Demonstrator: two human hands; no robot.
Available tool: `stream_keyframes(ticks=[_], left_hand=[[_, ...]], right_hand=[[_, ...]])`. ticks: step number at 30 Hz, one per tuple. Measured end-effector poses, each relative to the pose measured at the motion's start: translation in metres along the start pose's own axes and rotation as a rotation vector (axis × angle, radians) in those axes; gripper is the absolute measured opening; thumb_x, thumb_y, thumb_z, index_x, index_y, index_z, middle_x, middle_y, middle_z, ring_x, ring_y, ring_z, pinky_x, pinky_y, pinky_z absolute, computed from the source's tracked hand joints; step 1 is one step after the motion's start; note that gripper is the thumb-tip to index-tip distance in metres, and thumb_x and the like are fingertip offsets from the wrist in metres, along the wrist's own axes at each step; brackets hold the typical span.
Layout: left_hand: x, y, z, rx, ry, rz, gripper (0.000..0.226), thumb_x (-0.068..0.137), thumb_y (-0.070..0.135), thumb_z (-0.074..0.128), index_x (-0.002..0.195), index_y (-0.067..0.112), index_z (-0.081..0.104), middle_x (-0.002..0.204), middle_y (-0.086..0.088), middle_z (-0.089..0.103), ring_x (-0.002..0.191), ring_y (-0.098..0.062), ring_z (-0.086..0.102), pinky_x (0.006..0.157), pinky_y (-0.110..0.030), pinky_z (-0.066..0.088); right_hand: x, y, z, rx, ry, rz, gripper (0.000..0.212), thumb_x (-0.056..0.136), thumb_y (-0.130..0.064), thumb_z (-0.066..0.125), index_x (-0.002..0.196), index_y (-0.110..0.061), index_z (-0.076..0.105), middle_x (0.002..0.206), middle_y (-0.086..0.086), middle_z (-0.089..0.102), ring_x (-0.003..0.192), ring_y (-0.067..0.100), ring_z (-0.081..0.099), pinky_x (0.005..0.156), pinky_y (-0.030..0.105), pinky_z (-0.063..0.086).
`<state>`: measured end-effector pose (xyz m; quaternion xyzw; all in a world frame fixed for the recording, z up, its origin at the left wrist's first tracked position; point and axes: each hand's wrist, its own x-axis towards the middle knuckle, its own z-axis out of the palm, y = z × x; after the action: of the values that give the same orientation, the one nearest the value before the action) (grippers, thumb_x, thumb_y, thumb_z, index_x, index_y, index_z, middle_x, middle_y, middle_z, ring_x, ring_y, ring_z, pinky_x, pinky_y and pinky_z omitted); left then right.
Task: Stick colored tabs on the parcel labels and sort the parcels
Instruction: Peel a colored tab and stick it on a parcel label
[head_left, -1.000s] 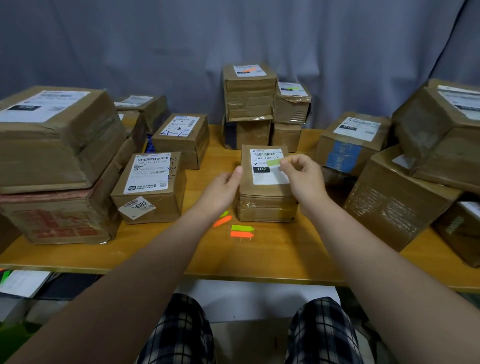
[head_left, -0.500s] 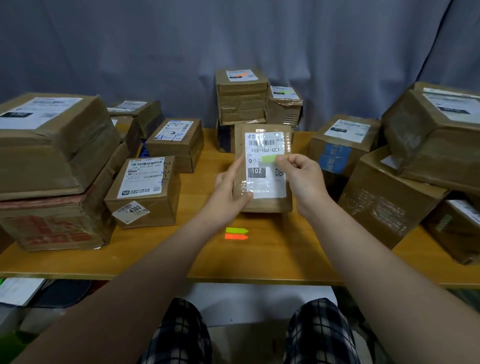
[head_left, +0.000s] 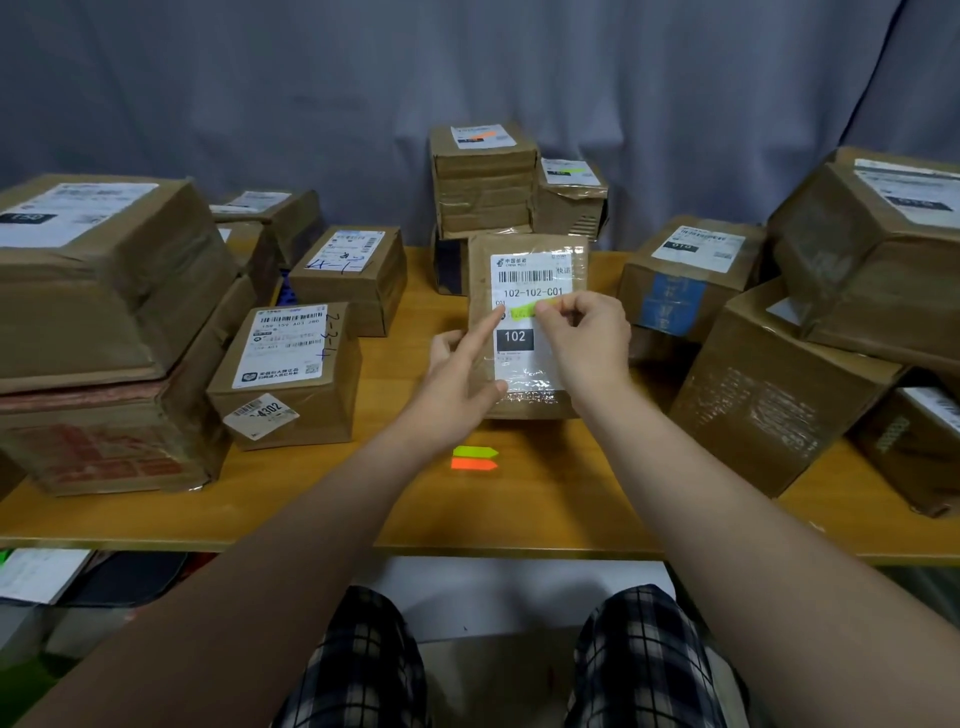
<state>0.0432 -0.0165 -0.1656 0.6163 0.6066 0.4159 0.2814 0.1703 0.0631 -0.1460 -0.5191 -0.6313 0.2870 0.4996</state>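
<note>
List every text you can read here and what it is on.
"102-102-C01": white label of the held parcel.
"102": black box on the same label.
"4302": sticker on the front-left parcel.
"2-3-4": handwritten on that parcel's top.
Green tab, other labels: nothing legible, print too small or blurred.

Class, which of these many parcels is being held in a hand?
The parcel labelled 102-102-C01, at centre: the left hand grips it upright; no other is touched.
</note>
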Motion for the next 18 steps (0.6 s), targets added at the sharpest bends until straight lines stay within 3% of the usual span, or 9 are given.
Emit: stream_keyframes(ticks=[2, 4, 9, 13, 16, 18], left_hand=[[0.000, -0.001, 0.000, 0.013, 0.010, 0.012, 0.081, 0.091, 0.011, 0.060, 0.128, 0.069, 0.018, 0.133, 0.000, 0.025, 0.130, -0.019, 0.029, 0.112, -0.042, 0.035], [0.000, -0.004, 0.001, 0.035, 0.025, 0.030, 0.083, 0.091, 0.014, 0.061, 0.122, 0.077, 0.017, 0.134, 0.001, 0.025, 0.132, -0.023, 0.028, 0.111, -0.047, 0.034], [0.000, -0.006, 0.001, 0.042, 0.042, 0.041, 0.085, 0.091, 0.016, 0.061, 0.117, 0.082, 0.014, 0.137, 0.003, 0.023, 0.133, -0.025, 0.028, 0.109, -0.049, 0.037], [0.000, -0.008, -0.001, 0.029, 0.034, 0.054, 0.083, 0.091, 0.015, 0.061, 0.118, 0.081, 0.017, 0.136, 0.004, 0.024, 0.134, -0.024, 0.027, 0.110, -0.048, 0.036], [0.001, -0.010, -0.001, -0.015, 0.034, 0.046, 0.078, 0.091, 0.013, 0.060, 0.130, 0.069, 0.021, 0.135, 0.005, 0.025, 0.133, -0.017, 0.027, 0.110, -0.044, 0.037], [0.001, -0.012, -0.001, -0.081, 0.044, 0.050, 0.075, 0.091, 0.012, 0.060, 0.139, 0.056, 0.023, 0.135, 0.008, 0.028, 0.130, -0.011, 0.031, 0.108, -0.039, 0.040]], right_hand=[[-0.001, 0.000, 0.000, -0.055, 0.033, -0.005, 0.015, 0.082, -0.037, 0.069, 0.077, -0.024, 0.064, 0.108, 0.007, 0.063, 0.111, 0.026, 0.052, 0.092, 0.029, 0.039], [-0.003, 0.000, 0.001, -0.103, 0.053, -0.002, 0.015, 0.082, -0.036, 0.070, 0.078, -0.024, 0.060, 0.117, 0.005, 0.059, 0.116, 0.023, 0.047, 0.082, 0.022, 0.030], [-0.008, -0.005, -0.001, -0.142, 0.085, -0.039, 0.036, 0.075, -0.040, 0.076, 0.083, -0.021, 0.047, 0.103, -0.005, 0.049, 0.100, 0.015, 0.040, 0.078, 0.028, 0.033], [-0.001, 0.000, -0.002, -0.013, 0.127, -0.055, 0.037, 0.079, -0.036, 0.074, 0.076, -0.026, 0.038, 0.092, 0.000, 0.053, 0.095, 0.026, 0.053, 0.073, 0.036, 0.042], [0.004, 0.004, -0.007, 0.102, 0.115, -0.003, 0.032, 0.082, -0.033, 0.072, 0.081, -0.027, 0.040, 0.096, 0.002, 0.057, 0.093, 0.022, 0.058, 0.082, 0.045, 0.051], [0.005, 0.010, -0.011, 0.184, 0.057, 0.038, 0.031, 0.082, -0.033, 0.072, 0.095, -0.023, 0.046, 0.104, 0.003, 0.058, 0.094, 0.018, 0.059, 0.086, 0.044, 0.051]])
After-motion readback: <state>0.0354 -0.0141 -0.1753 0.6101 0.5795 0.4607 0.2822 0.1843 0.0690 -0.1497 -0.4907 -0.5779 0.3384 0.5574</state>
